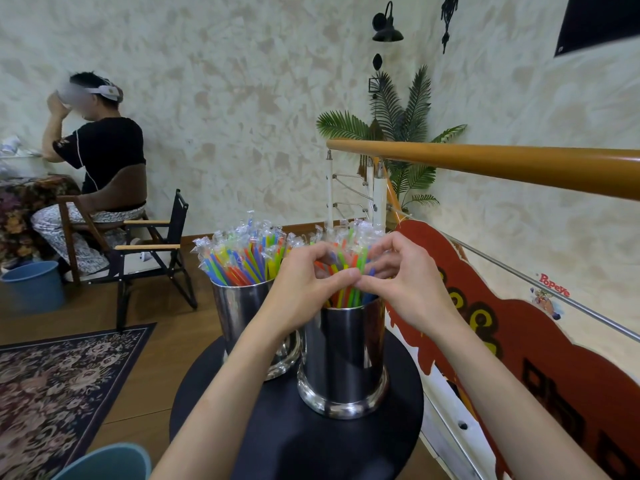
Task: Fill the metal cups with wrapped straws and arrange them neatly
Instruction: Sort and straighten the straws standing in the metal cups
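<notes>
Steel gleamed on the near cup (pixel 343 362), which stood on a round black table (pixel 294 441); it was packed with wrapped straws (pixel 349 251), green, orange, yellow and blue, standing upright with their clear wrapper tips fanned above the rim; both hands had closed round that bundle from either side. Left hand (pixel 304 292) curled its fingers round the near left of the bundle, thumb tip meeting the other hand's thumb in front; right hand (pixel 405 289) curled round the right side, its fingers arched over behind the straws; together they ringed the bundle just above the rim. Just behind and to the left stood a second cup (pixel 242 317), touching or nearly touching the first, I could not tell which; it was crammed with more straws (pixel 242 258) leaning slightly left. Beyond the table, a floral rug (pixel 59 386) lay on the wooden floor; a blue bucket (pixel 34 285) sat near a folding chair (pixel 152 251), where another person (pixel 100 157) sat with one hand raised; a wooden handrail (pixel 502 164) ran along the right, above a red painted board (pixel 519 327); a palm plant (pixel 398 133) stood in the corner.
</notes>
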The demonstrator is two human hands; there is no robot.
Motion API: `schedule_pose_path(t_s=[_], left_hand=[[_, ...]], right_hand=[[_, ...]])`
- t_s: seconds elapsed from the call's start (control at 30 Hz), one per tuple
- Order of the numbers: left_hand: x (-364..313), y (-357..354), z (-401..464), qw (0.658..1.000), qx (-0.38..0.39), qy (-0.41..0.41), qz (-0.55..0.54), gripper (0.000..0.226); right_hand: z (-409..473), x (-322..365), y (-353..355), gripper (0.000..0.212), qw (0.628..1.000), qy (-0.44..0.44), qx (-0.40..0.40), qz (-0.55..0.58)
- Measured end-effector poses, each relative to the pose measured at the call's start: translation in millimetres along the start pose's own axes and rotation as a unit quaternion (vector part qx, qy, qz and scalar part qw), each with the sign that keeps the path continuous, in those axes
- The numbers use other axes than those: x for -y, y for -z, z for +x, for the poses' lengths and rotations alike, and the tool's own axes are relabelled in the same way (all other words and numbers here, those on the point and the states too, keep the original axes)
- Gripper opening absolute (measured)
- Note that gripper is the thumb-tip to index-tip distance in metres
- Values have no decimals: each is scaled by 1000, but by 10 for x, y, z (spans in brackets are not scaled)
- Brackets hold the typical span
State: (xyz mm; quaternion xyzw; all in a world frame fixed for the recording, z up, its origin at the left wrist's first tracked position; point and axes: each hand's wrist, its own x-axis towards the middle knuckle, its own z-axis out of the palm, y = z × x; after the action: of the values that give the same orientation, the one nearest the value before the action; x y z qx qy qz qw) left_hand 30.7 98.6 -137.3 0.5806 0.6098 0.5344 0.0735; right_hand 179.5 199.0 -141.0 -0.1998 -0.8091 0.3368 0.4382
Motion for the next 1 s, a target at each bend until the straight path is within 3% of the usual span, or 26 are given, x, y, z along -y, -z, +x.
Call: schedule_pose_path(t_s=[0.27,0.47,0.57,0.73,1.0], left_hand=[[10,4,16,1000,-12,-7,11,5],[-32,70,43,999,-42,-9,-3,7],[-22,84,46,998,-61,-7,-6,6],[25,124,52,997,-78,13,-25,7],[16,137,57,996,-77,9,-44,5]], right_hand=[[-15,13,-31,39,998,24,-41,-50],[9,14,-74,58,992,45,-106,-57],[17,-11,-99,50,990,63,-101,-82],[5,-13,-80,34,961,126,-61,-239],[74,91,-167,24,972,174,-24,-158]])
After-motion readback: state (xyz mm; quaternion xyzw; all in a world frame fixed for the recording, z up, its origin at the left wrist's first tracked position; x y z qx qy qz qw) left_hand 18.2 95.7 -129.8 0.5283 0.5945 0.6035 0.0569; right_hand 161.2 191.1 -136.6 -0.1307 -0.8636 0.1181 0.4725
